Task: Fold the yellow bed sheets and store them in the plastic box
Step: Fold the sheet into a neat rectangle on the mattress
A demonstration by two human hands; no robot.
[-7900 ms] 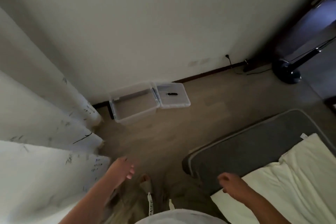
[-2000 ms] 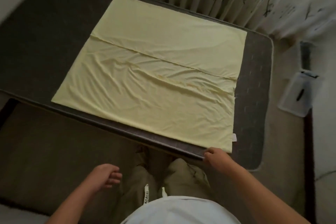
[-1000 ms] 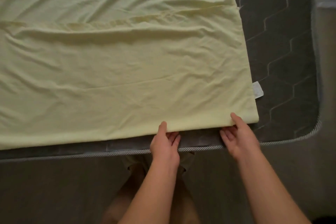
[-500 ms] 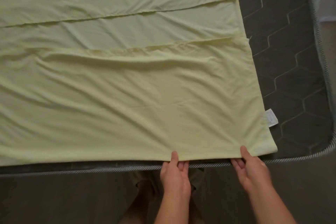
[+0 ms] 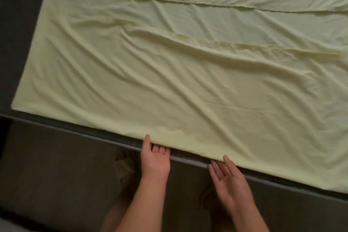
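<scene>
The yellow bed sheet (image 5: 188,81) lies spread and wrinkled over a dark grey mattress (image 5: 20,24), with two fold edges running across its far part. Its near hem runs along the mattress's front edge. My left hand (image 5: 155,158) is palm up at that hem, thumb on top of the cloth and fingers tucked under it, pinching the edge. To the right, my right hand (image 5: 227,175) is also palm up with straight fingers; its fingertips just reach the hem without gripping it. The plastic box is out of view.
The mattress's piped front edge (image 5: 188,161) runs diagonally across the lower frame, with dark floor (image 5: 56,175) below it. My legs and feet show faintly between my arms. Bare mattress lies left of the sheet.
Both hands have slid left along the near hem, and the view shifted left with them. The sheet's right corner and label are out of frame. My right hand has loosened its pinch.
</scene>
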